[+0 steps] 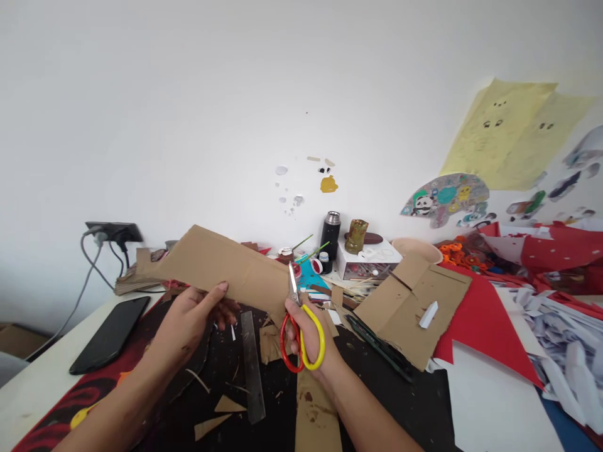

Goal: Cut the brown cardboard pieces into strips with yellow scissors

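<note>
My left hand (202, 307) grips the lower edge of a long piece of brown cardboard (235, 267), thumb on the near face and fingers behind it. The cardboard is raised and tilted above the table. In my right hand (306, 333) is a pair of scissors (321, 342) with one red and one yellow handle loop. Its blades point up and look closed, beside the cardboard's right end; whether the right fingers also touch the cardboard I cannot tell. Below lie a metal ruler (253, 367), a cardboard strip (316, 414) and small cardboard scraps (211, 425).
A black phone (110, 334) lies at the left. Behind stand a black flask (331, 235) and a white box (370, 258). To the right are a folded cardboard piece (400, 314), a dark green cutter (379, 346), red paper (485, 320) and heaped white paper scraps (565, 358).
</note>
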### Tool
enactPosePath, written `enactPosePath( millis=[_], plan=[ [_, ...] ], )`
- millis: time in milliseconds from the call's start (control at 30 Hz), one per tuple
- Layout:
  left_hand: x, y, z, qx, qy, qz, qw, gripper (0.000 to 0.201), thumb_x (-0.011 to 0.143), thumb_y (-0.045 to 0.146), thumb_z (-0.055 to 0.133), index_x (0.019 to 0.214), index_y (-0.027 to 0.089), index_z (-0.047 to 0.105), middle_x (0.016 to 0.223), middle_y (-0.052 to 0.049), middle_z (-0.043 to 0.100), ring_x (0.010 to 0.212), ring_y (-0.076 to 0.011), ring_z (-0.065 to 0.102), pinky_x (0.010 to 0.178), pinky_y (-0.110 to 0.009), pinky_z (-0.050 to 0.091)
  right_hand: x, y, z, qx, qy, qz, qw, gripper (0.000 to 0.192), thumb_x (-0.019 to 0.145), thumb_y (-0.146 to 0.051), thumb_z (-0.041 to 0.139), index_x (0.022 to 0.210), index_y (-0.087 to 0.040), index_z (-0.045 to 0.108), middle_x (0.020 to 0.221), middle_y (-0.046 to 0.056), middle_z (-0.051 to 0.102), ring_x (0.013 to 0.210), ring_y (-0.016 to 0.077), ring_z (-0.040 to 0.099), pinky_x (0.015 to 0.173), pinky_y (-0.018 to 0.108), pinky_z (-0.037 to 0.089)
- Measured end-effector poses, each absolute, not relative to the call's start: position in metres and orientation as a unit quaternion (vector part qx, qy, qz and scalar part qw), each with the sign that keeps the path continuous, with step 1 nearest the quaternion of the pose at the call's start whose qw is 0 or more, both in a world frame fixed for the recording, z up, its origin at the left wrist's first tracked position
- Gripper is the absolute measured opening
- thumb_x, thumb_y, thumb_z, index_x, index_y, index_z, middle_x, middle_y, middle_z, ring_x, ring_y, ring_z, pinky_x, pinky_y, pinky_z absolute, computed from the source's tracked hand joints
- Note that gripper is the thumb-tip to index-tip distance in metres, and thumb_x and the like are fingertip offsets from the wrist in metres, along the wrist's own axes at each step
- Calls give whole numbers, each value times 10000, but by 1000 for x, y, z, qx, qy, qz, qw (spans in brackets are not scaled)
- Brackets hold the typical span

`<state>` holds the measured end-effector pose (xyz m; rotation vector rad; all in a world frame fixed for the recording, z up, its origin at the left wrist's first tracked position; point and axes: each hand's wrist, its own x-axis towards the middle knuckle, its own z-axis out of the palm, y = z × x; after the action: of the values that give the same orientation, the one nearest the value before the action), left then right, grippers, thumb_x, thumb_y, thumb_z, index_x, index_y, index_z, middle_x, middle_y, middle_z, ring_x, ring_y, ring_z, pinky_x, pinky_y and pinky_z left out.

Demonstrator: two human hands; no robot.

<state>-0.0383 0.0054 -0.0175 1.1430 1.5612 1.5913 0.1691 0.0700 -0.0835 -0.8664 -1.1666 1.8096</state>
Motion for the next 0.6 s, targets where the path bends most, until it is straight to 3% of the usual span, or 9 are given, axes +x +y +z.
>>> enactPosePath(
  millis=[267,500,600],
  plan=[
    [-42,-36,-14,457,633,560,277,594,788,774,748,648,200,809,630,-136,787,499,-244,686,477,-324,529,165,63,-84,-298,-488,733,368,735,701,-892,772,909,-237,511,477,-98,538,316,83,422,313,172,284],
    [-36,-45,-30,371,629,613,302,588,627,797,855,592,211,816,583,-133,761,482,-239,677,468,-324,529,166,59,-84,-249,-498,751,354,667,747,-844,770,833,-223,543,464,-81,537,308,89,440,303,179,302],
    [-32,-48,-25,401,640,572,320,619,648,846,797,628,229,834,586,-137,763,485,-251,675,475,-345,529,165,60,-88,-260,-493,747,362,625,745,-791,797,793,-223,540,443,-79,525,298,89,430,304,186,295]
  ],
)
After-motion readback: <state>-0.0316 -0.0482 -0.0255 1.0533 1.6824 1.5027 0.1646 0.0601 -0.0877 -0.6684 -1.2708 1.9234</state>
